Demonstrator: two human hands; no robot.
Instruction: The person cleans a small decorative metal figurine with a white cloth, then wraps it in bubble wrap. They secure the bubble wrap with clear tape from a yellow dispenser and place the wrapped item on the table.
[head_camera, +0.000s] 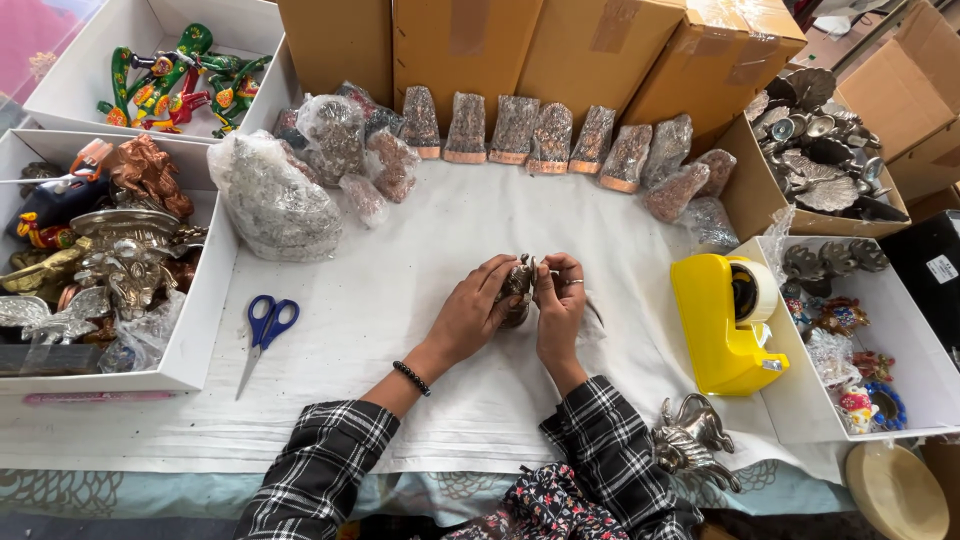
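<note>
Nearest me, a silver metal figurine (690, 440) lies by my right sleeve. My left hand (470, 318) and right hand (558, 305) are pressed together around a small bronze figurine (518, 288) at mid-cloth, fingers closed on it. Blue-handled scissors (266, 330) lie to the left, a yellow tape dispenser (722, 325) to the right. Farther back, 1 row of wrapped figurines (530, 135) leans against cardboard boxes (590, 45).

White-clothed table (400, 290), blue-handled scissors (266, 328), yellow tape dispenser (722, 325), white boxes (195, 330), wrapped figurines (520, 130), silver elephant figurine (690, 440)
</note>
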